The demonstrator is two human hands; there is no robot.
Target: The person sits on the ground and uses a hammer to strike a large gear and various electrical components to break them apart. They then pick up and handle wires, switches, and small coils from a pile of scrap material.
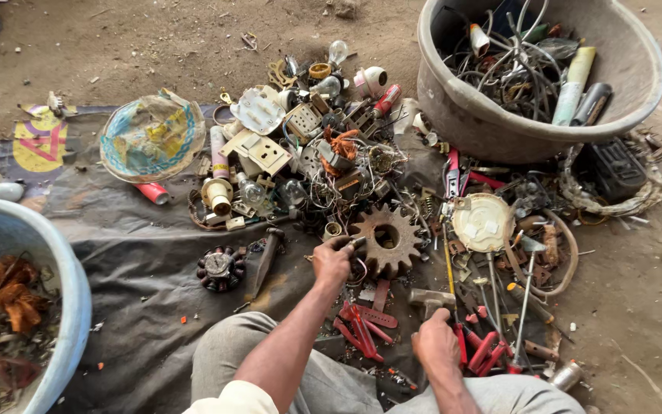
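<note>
1. Where the dark tarp [139, 253] meets the left edge, a blue tub [55, 261] holds copper scrap.
2. Left hand [332, 261]: fingers clamped on a small metal part [357, 243], touching the rusty gear [386, 239].
3. Right hand [436, 343]: fingers closed round the hammer [430, 299].
4. Grey basin [515, 130], upper right, holds wires.

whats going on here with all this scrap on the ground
A person sits on a dark sheet spread with scrap parts. Their left hand holds a small metal piece against a rusty gear. Their right hand grips a hammer low beside it. A grey tub of wires stands behind, and a blue tub sits at the left.
</note>
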